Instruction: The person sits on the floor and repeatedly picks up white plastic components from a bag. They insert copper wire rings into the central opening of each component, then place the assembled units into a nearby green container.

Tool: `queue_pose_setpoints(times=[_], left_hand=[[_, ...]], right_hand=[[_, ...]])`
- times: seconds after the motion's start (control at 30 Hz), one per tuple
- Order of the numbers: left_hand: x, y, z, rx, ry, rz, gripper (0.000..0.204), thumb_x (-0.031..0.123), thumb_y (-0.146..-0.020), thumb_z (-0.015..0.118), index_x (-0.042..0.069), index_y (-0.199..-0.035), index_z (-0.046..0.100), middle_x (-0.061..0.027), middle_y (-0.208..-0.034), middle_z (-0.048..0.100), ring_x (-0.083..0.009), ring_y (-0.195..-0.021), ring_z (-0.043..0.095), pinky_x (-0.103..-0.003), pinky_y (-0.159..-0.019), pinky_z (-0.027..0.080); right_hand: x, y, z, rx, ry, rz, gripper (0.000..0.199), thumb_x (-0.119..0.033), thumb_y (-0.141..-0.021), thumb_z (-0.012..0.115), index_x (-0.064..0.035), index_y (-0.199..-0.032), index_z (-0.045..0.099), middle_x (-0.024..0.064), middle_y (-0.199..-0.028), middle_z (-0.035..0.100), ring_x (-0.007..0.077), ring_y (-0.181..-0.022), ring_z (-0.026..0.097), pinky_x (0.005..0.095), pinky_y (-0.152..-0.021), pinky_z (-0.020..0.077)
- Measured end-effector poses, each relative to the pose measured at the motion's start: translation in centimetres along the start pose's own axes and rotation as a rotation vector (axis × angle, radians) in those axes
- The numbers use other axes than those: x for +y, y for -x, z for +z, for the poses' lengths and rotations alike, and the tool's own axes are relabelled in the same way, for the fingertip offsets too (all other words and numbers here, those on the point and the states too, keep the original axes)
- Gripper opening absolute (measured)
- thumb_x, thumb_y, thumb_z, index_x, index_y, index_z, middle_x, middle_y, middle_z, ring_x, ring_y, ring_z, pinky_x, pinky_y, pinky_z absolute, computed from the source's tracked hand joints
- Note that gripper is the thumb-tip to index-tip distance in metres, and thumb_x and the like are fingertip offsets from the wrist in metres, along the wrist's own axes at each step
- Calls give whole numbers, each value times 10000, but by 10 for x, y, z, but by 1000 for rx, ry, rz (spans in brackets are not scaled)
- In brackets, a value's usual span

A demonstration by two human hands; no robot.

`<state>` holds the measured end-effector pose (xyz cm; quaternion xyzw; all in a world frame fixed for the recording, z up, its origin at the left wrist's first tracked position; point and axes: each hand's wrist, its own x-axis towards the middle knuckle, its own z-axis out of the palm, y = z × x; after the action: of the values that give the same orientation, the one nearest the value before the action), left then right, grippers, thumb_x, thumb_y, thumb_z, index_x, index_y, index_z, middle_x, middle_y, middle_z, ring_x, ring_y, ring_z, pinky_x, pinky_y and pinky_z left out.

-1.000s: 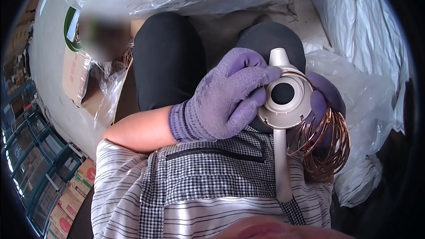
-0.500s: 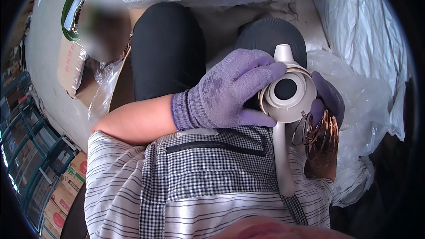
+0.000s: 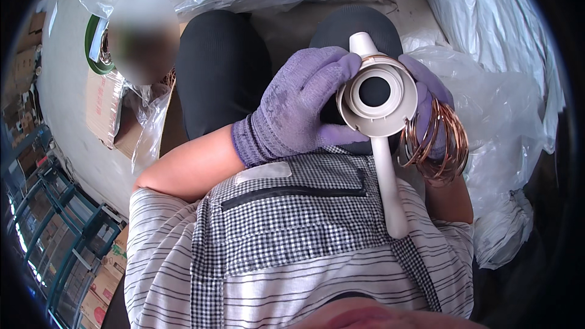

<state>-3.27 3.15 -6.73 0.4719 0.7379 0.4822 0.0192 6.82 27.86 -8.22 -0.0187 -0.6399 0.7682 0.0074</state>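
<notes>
Above my lap I hold a cream plastic pot-shaped part with a short spout, a long curved handle and a round dark opening in its stepped middle. A copper-coloured ring runs along the far side of its rim. My left hand, in a purple knit glove, grips its left side, fingers on the far rim and thumb near the handle. My right hand, gloved alike, closes on the right side, its fingers partly hidden. A bunch of copper-coloured wire rings hangs at that hand.
Clear plastic sheeting and a white woven sack lie at the right. To the left are an open cardboard box with rings behind it, a green round container, a blurred patch and dark green metal racks.
Both hands have moved left and slightly away from me with the cream plastic part. The copper rings swing along with my right hand.
</notes>
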Motion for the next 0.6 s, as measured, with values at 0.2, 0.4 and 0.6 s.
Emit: queue_pose_setpoints(times=[0.2, 0.4, 0.6], left_hand=[[12, -7, -3, -60, -56, -91, 1039, 383, -683, 946, -12, -1500, 439, -222, -1389, 540, -384, -1267, 549, -457, -1083, 468], [10, -7, -1, -103, 24, -137, 1087, 389, -687, 947, -10, -1539, 402, -213, -1395, 506, -359, -1282, 522, -455, -1092, 456], [-1, -4, 1, -47, 77, -57, 1195, 345, -679, 977, -23, -1590, 297, -211, -1464, 469, -344, -1334, 505, -450, -1124, 428]], right_hand=[[-17, -2, 3, 80, -138, 269, 567, -180, -1036, 617, 97, -1499, 446, -33, -907, 581, 35, -842, 593, 197, -879, 542], [-19, -16, -5, -42, -306, 293, 595, -249, -1028, 609, 92, -1492, 456, 114, -1249, 672, 129, -1105, 666, 249, -1001, 540], [-28, -8, 13, 115, -7, 149, 446, -155, -1059, 560, 106, -1419, 522, 106, -1182, 670, 132, -996, 663, 253, -898, 547]])
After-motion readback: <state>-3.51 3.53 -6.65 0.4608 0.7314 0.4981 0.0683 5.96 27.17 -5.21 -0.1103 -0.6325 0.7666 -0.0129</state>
